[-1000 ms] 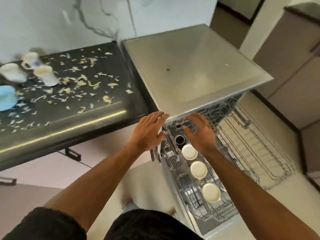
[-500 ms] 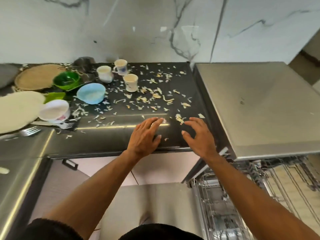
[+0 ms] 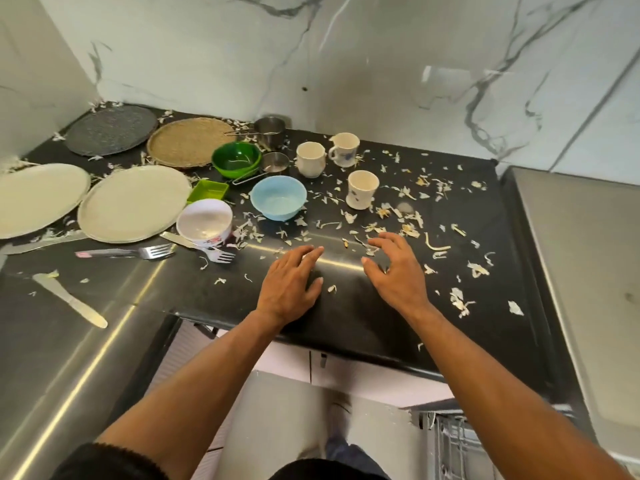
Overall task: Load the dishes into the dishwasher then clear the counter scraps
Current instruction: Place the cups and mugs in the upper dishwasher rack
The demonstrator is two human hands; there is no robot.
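Both your hands, left (image 3: 289,285) and right (image 3: 398,271), now hover empty with fingers apart over the table (image 3: 194,299), away from the rack (image 3: 450,441); mugs (image 3: 362,188) come next.

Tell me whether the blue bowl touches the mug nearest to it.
Apart. The head view shows a strip of dark counter with scraps between the blue bowl and the mug.

A black counter (image 3: 346,317) carries two pale plates (image 3: 133,204), two round mats (image 3: 110,129), a green bowl (image 3: 236,159), a blue bowl (image 3: 278,202) and three cups (image 3: 362,189). Forks (image 3: 152,251), a knife (image 3: 69,299) and pale scraps (image 3: 408,230) lie scattered over it.
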